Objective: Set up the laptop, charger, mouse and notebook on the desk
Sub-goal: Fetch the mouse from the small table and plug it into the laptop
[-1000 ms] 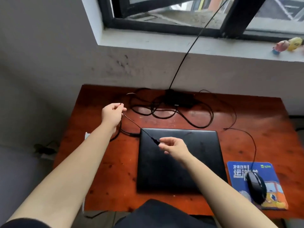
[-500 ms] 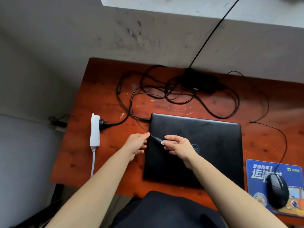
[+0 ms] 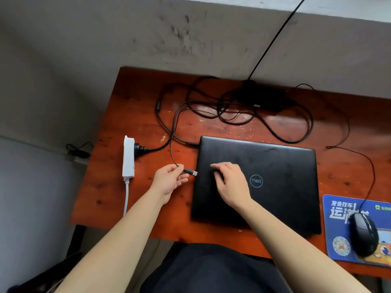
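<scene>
Laptop [image 3: 264,182] lies closed, lid up, on the worktop [image 3: 131,115]. Left hand [image 3: 169,180] pinches a thin cable with its plug [image 3: 190,171] just left of the laptop. Right hand [image 3: 230,182] rests flat on the lid, fingers spread. Charger [image 3: 262,100] behind the laptop; mouse [image 3: 365,235] on its pad [image 3: 338,208], to the right; power strip [image 3: 128,159] left.

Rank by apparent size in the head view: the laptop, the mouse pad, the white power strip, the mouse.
1. laptop
2. mouse pad, partly cut off by the frame
3. white power strip and mouse: look similar, so unranked
</scene>
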